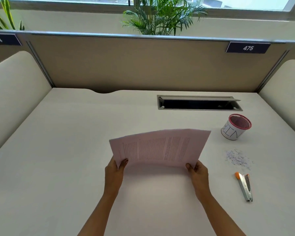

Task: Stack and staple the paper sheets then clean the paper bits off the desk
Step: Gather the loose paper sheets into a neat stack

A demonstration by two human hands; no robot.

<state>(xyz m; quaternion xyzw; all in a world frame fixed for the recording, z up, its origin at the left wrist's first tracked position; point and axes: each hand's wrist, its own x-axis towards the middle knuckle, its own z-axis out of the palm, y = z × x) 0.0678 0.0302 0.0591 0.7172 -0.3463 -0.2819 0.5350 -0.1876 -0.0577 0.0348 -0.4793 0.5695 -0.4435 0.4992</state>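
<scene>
I hold a bundle of printed paper sheets (160, 147) lifted above the white desk (58, 150), bowed upward in the middle. My left hand (115, 171) pinches its near left corner and my right hand (197, 172) pinches its near right corner, thumbs on top. To the right, a small heap of paper bits (238, 158) lies on the desk. Nearer me lies a silver stapler (244, 187) with an orange tip. A pink mesh cup (235, 126) wrapped in a white label reading BIN stands behind the bits.
An open cable tray slot (199, 103) is cut into the desk at the back right. Beige partition panels (143, 65) wall in the desk on three sides, with number plates 474 and 475. Plants stand behind the partition.
</scene>
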